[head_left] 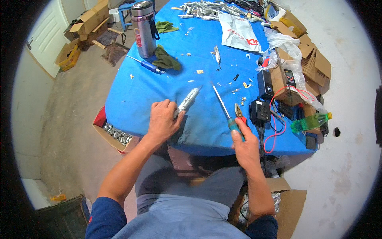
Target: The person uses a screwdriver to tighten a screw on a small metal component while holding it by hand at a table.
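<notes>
My left hand (pixel 163 120) is closed round the near end of a slim silver-grey casing (pixel 188 101) with a thin pointed tip, which slants away over the blue-covered table. In my right hand (pixel 246 147) is a screwdriver (pixel 221 100) with a teal handle, its long shaft pointing away and to the left, apart from the casing. Just beyond the right hand lie pliers (pixel 238 112) with red handles. A similar silver piece (pixel 217 55) lies farther back, with small fragments scattered around it. A blue-handled screwdriver (pixel 148 65) rests at the left. My fingertips are partly hidden.
A steel thermos (pixel 143 32) and green cloths (pixel 166 59) stand at the left. Many silver pieces (pixel 207 9) are heaped at the back beside a white plastic bag (pixel 239 32). On the right are a black adapter (pixel 260 111), red cable, cardboard boxes and a green bottle (pixel 310 122).
</notes>
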The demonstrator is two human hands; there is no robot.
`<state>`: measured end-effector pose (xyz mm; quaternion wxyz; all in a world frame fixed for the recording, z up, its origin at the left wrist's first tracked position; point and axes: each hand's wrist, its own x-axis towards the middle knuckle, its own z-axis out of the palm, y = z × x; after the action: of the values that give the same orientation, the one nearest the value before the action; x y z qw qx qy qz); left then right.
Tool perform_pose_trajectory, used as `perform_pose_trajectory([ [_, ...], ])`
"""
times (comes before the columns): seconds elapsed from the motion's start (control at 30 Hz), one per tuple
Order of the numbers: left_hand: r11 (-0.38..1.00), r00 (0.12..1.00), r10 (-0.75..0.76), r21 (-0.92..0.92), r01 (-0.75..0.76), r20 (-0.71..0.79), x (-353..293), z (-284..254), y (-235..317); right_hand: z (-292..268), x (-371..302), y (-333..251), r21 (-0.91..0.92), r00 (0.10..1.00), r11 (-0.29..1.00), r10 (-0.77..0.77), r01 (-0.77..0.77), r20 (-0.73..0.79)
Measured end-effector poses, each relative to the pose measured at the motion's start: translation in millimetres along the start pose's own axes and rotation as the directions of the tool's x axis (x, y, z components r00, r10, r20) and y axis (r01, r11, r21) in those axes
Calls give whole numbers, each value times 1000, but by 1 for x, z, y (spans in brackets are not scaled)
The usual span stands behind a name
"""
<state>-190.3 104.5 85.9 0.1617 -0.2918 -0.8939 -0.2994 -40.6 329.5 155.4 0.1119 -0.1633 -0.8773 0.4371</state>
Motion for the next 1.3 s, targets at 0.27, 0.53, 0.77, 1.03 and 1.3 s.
perform_pose_trajectory([
  [0.27,997,999,-22,-78,19,-38,-7,0,-2,57,32,-3,-266,993,962,33,-61,-109],
  [0.53,989,995,9,-145,-23,-97,-22,-8,8,82,11,-20,-174,946,967,-223,185,-237],
  [0.77,953,992,-84,-300,52,-93,-40,-10,15,101,1,-40,-206,949,944,-288,257,-132],
  [1.03,906,977,-141,-418,61,-162,-55,-9,42,93,-3,-49,239,984,970,12,-55,177],
  [1.3,848,992,-34,-521,95,125,-91,-27,70,91,-19,-8,837,972,500,49,-224,231],
])
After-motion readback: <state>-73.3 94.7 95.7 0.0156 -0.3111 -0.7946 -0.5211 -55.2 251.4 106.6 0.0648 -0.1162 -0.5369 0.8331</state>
